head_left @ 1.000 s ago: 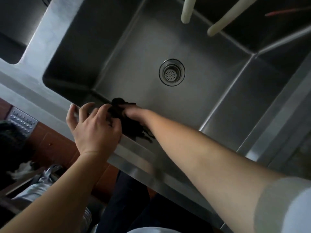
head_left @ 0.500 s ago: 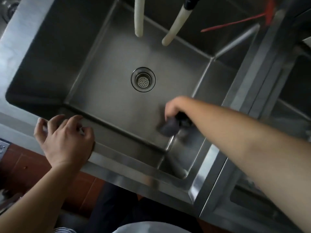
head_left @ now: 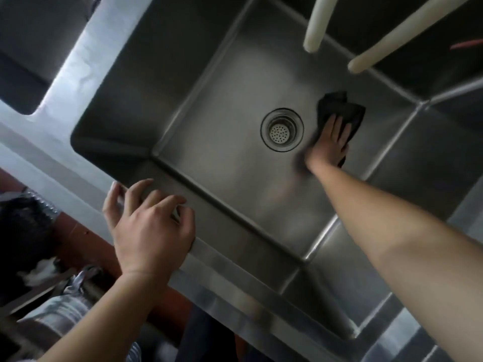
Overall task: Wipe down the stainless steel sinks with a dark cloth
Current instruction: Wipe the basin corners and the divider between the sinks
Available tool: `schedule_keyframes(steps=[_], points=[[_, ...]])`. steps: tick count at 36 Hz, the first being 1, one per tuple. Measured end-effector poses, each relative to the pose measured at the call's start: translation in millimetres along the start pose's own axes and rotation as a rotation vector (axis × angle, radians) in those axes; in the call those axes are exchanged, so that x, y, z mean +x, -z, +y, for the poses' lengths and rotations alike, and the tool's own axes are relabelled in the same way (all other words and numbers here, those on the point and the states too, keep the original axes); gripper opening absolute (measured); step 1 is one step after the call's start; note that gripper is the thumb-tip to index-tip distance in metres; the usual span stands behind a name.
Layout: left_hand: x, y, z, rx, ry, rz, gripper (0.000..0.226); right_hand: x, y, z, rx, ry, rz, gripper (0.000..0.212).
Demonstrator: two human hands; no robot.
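Deep inside a stainless steel sink (head_left: 214,105), a person's right hand (head_left: 329,142) presses a dark cloth (head_left: 339,111) flat against the basin floor, just to the right of the round perforated drain (head_left: 282,129). Its fingers lie straight and slightly spread on top of the fabric, pushing down on it rather than pinching it; the crumpled cloth shows beyond the fingertips and along the far side of the palm, and a soft blur smears the metal beside the wrist. The bare right forearm (head_left: 392,220) reaches in from the lower right corner across the near wall of the basin. Meanwhile the left hand (head_left: 150,226) rests on the sink's front rim (head_left: 235,259), fingers curled loosely over the edge with gaps between them and holding nothing. Two pale hoses (head_left: 317,24) hang over the back of the basin, their cut ends well above the cloth and not touching it. To the left, a broad metal divider (head_left: 78,74) separates this basin from a second sink (head_left: 23,48), only partly in view. Below the front rim lie reddish floor tiles (head_left: 86,231), and at the lower left a jumble of dark and silvery objects (head_left: 52,296) is too blurred to identify.
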State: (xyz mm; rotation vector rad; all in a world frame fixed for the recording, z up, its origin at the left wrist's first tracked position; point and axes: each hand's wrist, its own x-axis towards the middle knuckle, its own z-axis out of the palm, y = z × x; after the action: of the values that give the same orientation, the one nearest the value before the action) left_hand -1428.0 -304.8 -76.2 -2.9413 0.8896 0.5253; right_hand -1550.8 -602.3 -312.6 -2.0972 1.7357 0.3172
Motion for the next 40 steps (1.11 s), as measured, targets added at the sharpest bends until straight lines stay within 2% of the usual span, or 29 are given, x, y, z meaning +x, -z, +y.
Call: schedule_keyframes(steps=[3,6,10,13,15,19,21,26,30,33,36,40], points=[[0.5,-1.7,-1.5,0.028,-0.009,0.005,0.035,-32.5,-23.9,-19.0,-0.003,0.098,-0.053,0.084],[1.1,-4.1,-2.8,0.031,-0.011,0.021,0.031,-65.1,-40.4,-51.7,0.005,0.238,-0.184,0.084],[2.0,-6.9,-3.8,0.007,-0.011,0.050,0.025,-96.3,-45.3,-104.0,0.167,0.165,-0.208,0.089],[1.8,-8.3,-4.4,0.013,-0.019,0.058,0.025,-107.4,-48.0,-122.3,0.142,0.223,-0.206,0.094],[1.8,-9.3,-5.4,0.015,-0.030,0.062,0.026,-114.2,-51.1,-130.0,0.065,0.376,-0.273,0.093],[1.8,-10.2,-4.9,0.009,-0.019,0.078,0.025,-143.6,-62.9,-154.3,-0.073,0.879,-0.627,0.086],[1.4,-10.4,-4.5,0.002,-0.015,0.088,0.026,-156.8,-64.7,-169.1,-0.094,0.990,-0.736,0.077],[2.3,-13.0,-6.6,-0.004,-0.029,0.105,0.027,-151.2,-42.3,-180.5,0.008,0.815,-0.920,0.063],[1.9,-13.5,-7.8,-0.001,-0.039,0.107,0.029,-153.6,-19.9,-161.4,0.176,0.564,-1.074,0.062],[1.9,-11.1,-6.8,0.016,-0.035,0.065,0.032,-165.5,-1.1,-128.3,0.251,0.416,-1.105,0.059],[2.1,-9.0,-5.1,0.045,-0.028,0.025,0.033,-182.4,22.7,-92.1,0.328,0.241,-1.131,0.068],[2.7,-8.5,-4.1,0.068,-0.031,0.006,0.037,-206.9,60.4,-59.5,0.386,0.170,-1.143,0.060]])
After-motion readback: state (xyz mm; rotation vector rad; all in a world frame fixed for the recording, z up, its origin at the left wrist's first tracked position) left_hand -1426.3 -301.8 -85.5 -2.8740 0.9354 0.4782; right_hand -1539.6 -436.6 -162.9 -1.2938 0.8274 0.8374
